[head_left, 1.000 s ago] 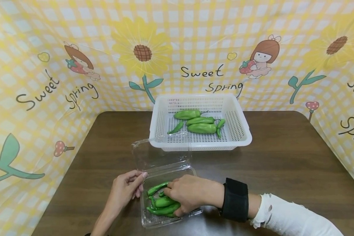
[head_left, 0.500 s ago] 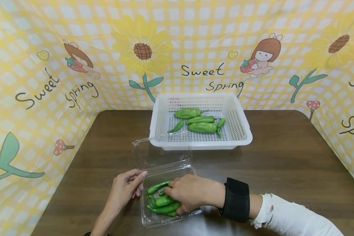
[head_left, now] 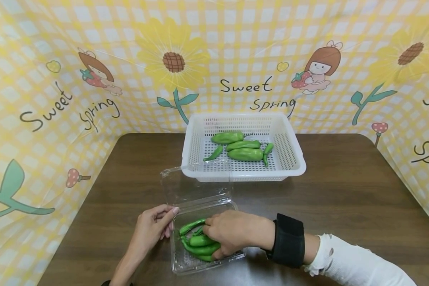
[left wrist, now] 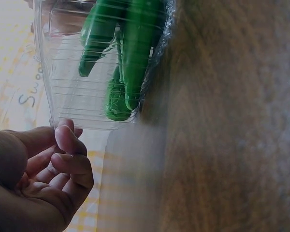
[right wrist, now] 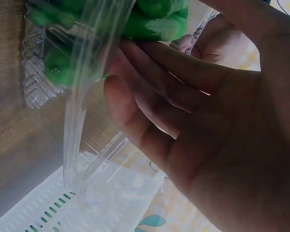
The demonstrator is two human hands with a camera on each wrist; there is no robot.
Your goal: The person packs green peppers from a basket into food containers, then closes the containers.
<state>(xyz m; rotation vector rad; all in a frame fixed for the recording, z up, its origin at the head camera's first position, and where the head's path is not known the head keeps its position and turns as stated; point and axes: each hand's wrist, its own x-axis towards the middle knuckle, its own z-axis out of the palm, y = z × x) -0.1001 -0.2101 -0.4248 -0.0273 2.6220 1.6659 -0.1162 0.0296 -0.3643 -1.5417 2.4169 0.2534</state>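
Right hand (head_left: 232, 232) is down inside the clear plastic clamshell box (head_left: 186, 264), fingers curled over the bunch of green peppers (head_left: 199, 241) lying there, with the thumb tucked under the lower ones, so it has them in a loose grip. From the right wrist view the fingers (right wrist: 150, 92) lie fairly long against the peppers (right wrist: 154, 17), with the box wall (right wrist: 82, 106) between them and the camera. A black wrist strap (head_left: 286, 240) and a white sleeve (head_left: 346, 264) follow behind the hand.

Left hand (head_left: 151, 232) sits at the box's left edge, fingertips touching the rim near the far left corner; its fingers (left wrist: 70, 164) are bent gently and I can't make out a real pinch on the plastic, more a steadying touch. The box stands at the near edge of the dark wooden table (head_left: 343, 190), its clear lid (head_left: 194, 184) flipped open and standing up behind it.

Beyond the lid, toward the back of the table, stands a white perforated basket (head_left: 289, 167) with several more green peppers (head_left: 244, 153) lying in it. Yellow checked cloth (head_left: 39, 79) printed with sunflowers and "Sweet Spring" surrounds the table on three sides
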